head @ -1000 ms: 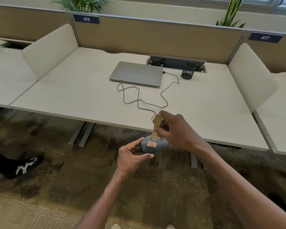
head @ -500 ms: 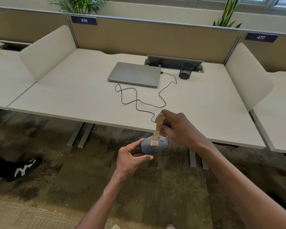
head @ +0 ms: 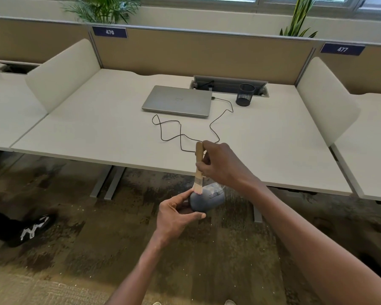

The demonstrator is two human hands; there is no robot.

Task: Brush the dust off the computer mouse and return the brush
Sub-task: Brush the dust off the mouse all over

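Left hand (head: pixel 174 214) gripping grey mouse (head: pixel 207 200), right hand (head: pixel 224 166) pinching brush (head: pixel 198 168), bristles touching mouse at its 10 o'clock edge

Both forearms are being shown bare, with no sleeve edge seen. The left hand (head: pixel 174 216) and right hand (head: pixel 223 166) are being left ungloved, unringed.

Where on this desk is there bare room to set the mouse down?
Bare desk lies left of the laptop up to the white divider, and right of the pen cup toward the other divider. The middle front is crowded by the looping cable.
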